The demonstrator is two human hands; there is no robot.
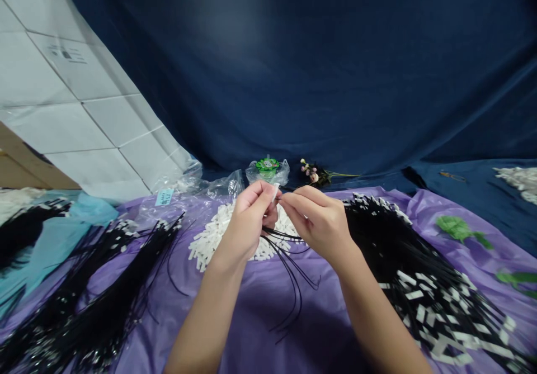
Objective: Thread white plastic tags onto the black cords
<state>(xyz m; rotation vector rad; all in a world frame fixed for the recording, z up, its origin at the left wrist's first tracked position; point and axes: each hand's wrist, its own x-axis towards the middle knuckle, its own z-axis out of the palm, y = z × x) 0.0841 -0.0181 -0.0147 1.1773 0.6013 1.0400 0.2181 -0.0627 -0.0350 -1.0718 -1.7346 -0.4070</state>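
Between the thumb and fingers of my left hand (254, 206) a small white tag (276, 191) is pinched. Several thin black cords (289, 268) hang down from beneath that hand, their loose ends over the purple cloth. My right hand (316, 214) meets it from the right, thumb and forefinger pressed together on a black cord end close to the tag. How the cord sits against the tag is too small to make out. Below and behind both hands lies a heap of white tags (210, 242), partly hidden by them.
Bundles of black cords (121, 284) lie at left on the purple cloth (251, 318); a large pile of black cords with white tags (419, 268) lies at right. Behind are a green round item (267, 165), artificial flowers (312, 173), clear plastic bags (222, 187) and a blue curtain (314, 72).
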